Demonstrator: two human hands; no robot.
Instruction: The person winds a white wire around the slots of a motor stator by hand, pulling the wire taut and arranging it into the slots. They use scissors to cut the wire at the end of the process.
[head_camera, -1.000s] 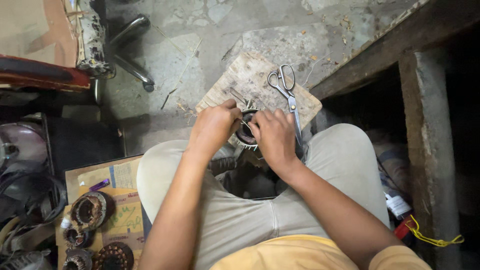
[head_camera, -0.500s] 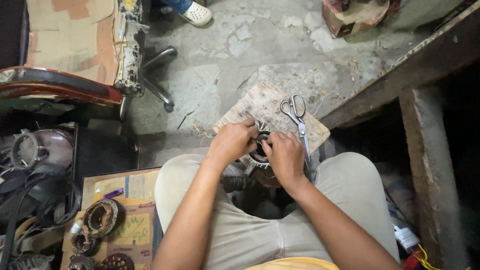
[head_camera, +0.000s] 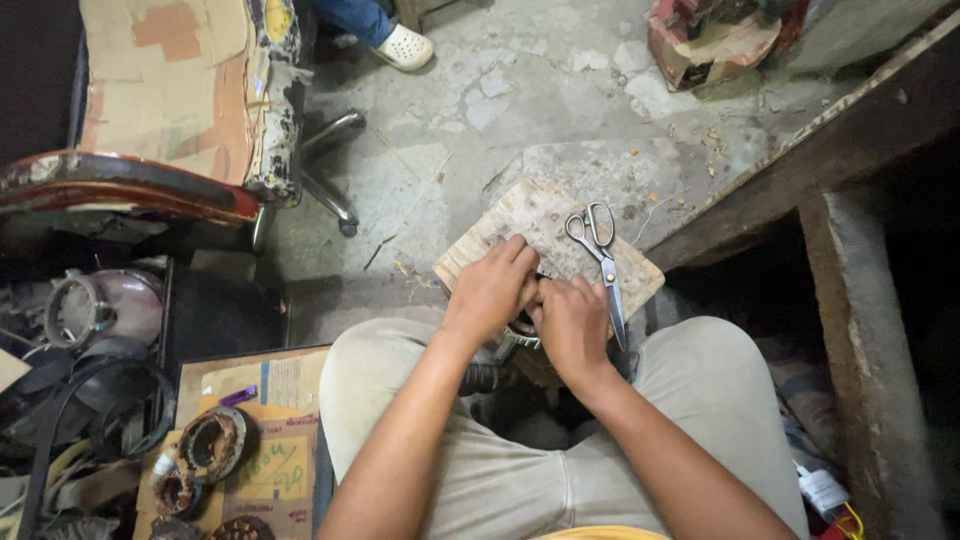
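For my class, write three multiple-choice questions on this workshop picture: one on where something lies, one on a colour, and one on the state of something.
1. Where do the scissors lie?
A. on the wooden board
B. on the chair seat
C. on the person's lap

2. What colour is the shoe at the top of the picture?
A. black
B. white
C. red

3. How are the person's two hands placed?
A. far apart on the knees
B. one raised in the air
C. close together over a round metal part

Answers:
1. A, the scissors rest flat on the wooden board on the floor, beside the hands.
2. B, the shoe is white against the grey floor.
3. C, the left hand and right hand meet over the round metal part at the board's near edge.
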